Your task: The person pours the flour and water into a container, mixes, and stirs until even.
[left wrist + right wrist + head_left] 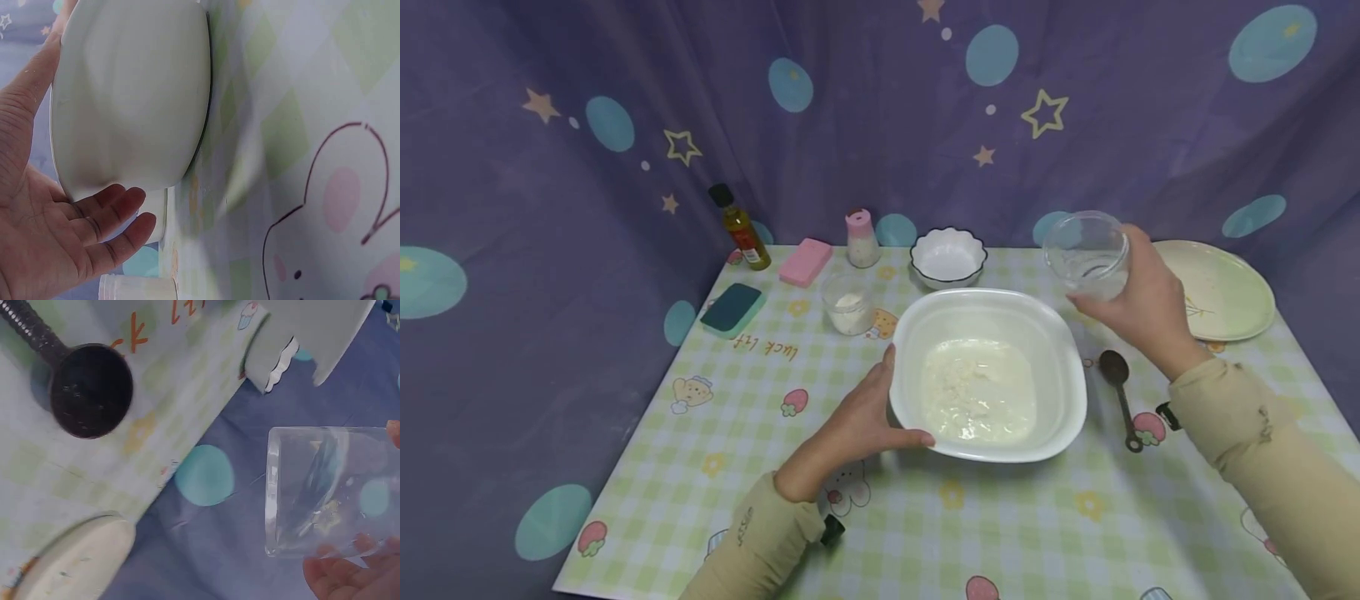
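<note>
**Both hands busy at the mixing bowl**

Our left hand (850, 433) cups the near-left side of the big white bowl (1060, 367), thumb at the rim and fingers loosely spread along the outer wall; from the left wrist view we see the fingers (119, 219) only gently bent against the bowl's underside (131, 94), steadying it more than gripping it. The bowl stands on the checked tablecloth (760, 433), near the middle of the table, and holds a pale, wet, floury mixture (977, 392).

Our right hand (1146, 304) is wrapped round a clear glass cup (1086, 254), held tipped on its side in the air above and behind the bowl's far-right corner. In the right wrist view the cup (325, 487) looks nearly drained, with only a few drops and streaks inside, and our fingertips (350, 575) press against its wall.

Just right of the bowl a dark measuring spoon (1120, 396) lies on the cloth, handle toward us. Behind the bowl we see a small scalloped white bowl (948, 257), a pink-capped shaker (861, 237) and a glass of white powder (848, 304). Farther left sit a pink block (806, 262), a teal sponge (733, 309) and a bottle of oil (741, 227). A pale plate (1225, 292) rests at the far right, behind our right hand.
</note>
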`<action>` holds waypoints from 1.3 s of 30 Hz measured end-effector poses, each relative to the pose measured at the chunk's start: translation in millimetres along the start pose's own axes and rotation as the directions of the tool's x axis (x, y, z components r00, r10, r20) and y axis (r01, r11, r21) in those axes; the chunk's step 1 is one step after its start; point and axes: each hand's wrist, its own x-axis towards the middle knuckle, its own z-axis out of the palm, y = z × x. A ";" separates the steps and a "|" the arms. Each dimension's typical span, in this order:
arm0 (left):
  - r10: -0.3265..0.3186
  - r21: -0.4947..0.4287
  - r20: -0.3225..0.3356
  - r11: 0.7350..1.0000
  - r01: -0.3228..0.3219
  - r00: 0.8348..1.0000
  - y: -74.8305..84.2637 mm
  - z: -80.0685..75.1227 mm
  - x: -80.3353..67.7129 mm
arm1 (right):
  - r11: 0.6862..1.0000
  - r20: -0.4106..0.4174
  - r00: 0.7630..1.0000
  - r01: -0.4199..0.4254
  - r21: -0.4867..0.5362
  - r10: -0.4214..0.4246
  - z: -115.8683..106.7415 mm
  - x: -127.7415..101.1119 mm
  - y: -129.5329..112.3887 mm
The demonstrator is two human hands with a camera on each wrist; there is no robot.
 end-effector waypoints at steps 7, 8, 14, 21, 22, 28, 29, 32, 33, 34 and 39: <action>-0.016 0.003 0.005 1.000 0.016 1.000 -0.1 0.4 0.0 | 0.949 0.053 0.963 -0.268 0.166 0.263 0.2 5.1 30.6; -0.016 0.003 0.005 1.000 0.016 1.000 0.0 0.3 -0.1 | 0.936 0.063 0.954 -0.299 0.183 0.293 1.0 5.6 34.9; -0.015 0.007 0.002 1.000 0.015 1.000 -0.7 0.6 -1.0 | 0.883 0.103 0.913 -0.408 0.234 0.395 8.5 4.1 55.6; -0.004 0.005 -0.004 1.000 0.004 1.000 -0.4 0.7 -1.8 | 0.858 0.164 0.891 -0.452 0.243 0.423 20.3 -3.3 73.9; -0.006 0.003 -0.004 1.000 0.006 1.000 -0.3 0.7 -1.7 | 0.856 0.175 0.889 -0.455 0.245 0.423 22.0 -4.5 75.5; 0.002 0.003 -0.004 1.000 -0.002 1.000 -0.9 1.5 -2.2 | 0.854 0.208 0.880 -0.469 0.224 0.428 29.4 -10.0 81.0; 0.003 0.002 -0.003 1.000 -0.003 1.000 -1.2 1.7 -2.3 | 0.855 0.207 0.878 -0.471 0.216 0.432 30.0 -10.7 81.5; 0.008 -0.004 -0.003 1.000 -0.008 1.000 -1.6 2.1 -2.5 | 0.852 0.206 0.875 -0.478 0.214 0.439 30.6 -12.2 82.4; 0.005 -0.008 -0.001 1.000 -0.005 1.000 -1.5 2.0 -2.4 | 0.848 0.208 0.873 -0.482 0.222 0.442 30.5 -12.6 82.6; 0.005 -0.012 -0.002 1.000 -0.005 1.000 -1.4 2.0 -2.2 | 0.844 0.213 0.870 -0.486 0.227 0.444 30.3 -12.9 82.6; 0.003 -0.013 -0.004 1.000 -0.003 1.000 -0.5 1.4 -2.1 | 0.836 0.257 0.856 -0.504 0.218 0.449 27.4 -13.4 81.9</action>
